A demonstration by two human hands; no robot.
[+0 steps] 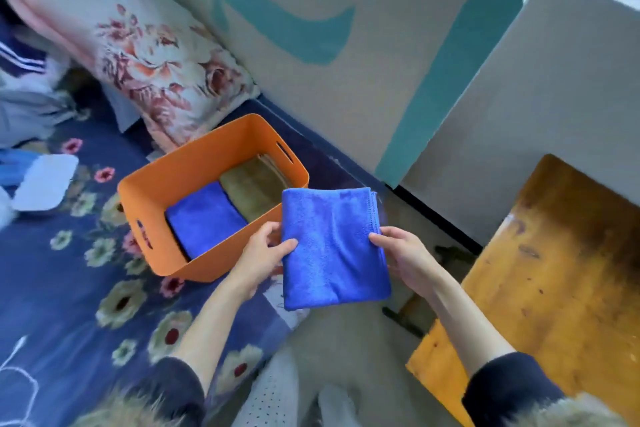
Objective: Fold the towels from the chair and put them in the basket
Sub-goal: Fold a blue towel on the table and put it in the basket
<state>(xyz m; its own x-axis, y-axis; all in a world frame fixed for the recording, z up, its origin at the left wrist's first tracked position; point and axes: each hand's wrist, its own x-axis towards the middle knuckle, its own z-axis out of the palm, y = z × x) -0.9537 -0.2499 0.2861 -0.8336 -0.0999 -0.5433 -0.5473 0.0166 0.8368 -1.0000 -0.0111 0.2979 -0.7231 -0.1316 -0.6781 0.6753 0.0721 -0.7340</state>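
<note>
A folded blue towel [332, 248] hangs in the air just right of the orange basket [194, 166]. My left hand [265, 255] pinches its left edge, thumb on top. My right hand [403, 258] grips its right edge, thumb on top. The basket sits on a dark blue flowered bedspread [62, 288]. Inside it lie a folded blue towel [204, 217] at the near end and a folded olive towel [254, 189] at the far end. The wooden chair seat [554, 274] to the right holds no towels in view.
A floral pillow [156, 59] leans behind the basket. A white lidded box [45, 182] lies on the bed at left. A grey and teal panel [346, 55] stands against the wall. Bare floor lies between bed and chair.
</note>
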